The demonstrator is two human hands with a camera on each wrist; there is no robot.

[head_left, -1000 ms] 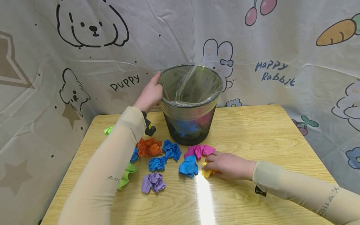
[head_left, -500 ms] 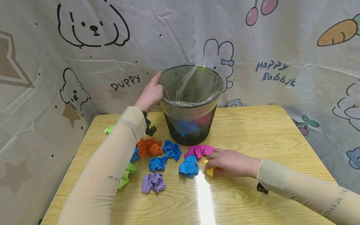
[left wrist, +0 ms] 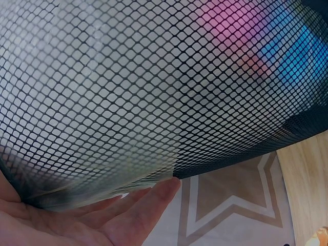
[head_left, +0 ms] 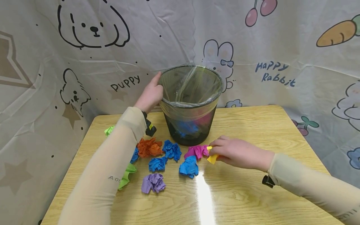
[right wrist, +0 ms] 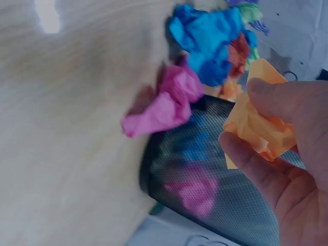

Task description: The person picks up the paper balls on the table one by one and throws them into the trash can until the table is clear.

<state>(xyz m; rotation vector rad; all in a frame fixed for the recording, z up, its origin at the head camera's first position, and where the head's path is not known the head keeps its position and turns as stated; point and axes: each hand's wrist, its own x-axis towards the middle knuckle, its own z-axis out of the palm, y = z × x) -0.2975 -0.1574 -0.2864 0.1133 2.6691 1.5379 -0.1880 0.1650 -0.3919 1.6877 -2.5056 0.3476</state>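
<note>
My left hand [head_left: 150, 95] holds the rim of a black mesh wastebasket [head_left: 189, 106] lined with a clear bag. In the left wrist view its fingers [left wrist: 138, 215] lie along the outside of the mesh; where the thumb sits is hard to tell. My right hand [head_left: 236, 153] pinches a crumpled yellow paper ball [right wrist: 261, 128] between thumb and fingers, raised off the table. Just beyond it lies a pink paper ball [head_left: 197, 152], with a light blue one [head_left: 189, 167] in front. Blue and pink paper shows through the basket's wall.
Left of centre on the wooden table [head_left: 253, 125] lie more crumpled papers: an orange one [head_left: 149, 147], darker blue ones [head_left: 172, 150], a purple one [head_left: 153, 183] and green ones [head_left: 128, 175] partly behind my left sleeve. A printed cloth [head_left: 168, 31] hangs behind.
My right hand has lifted the yellow paper ball off the table and moved slightly up and to the right with it. The left hand and wastebasket stay in place.
</note>
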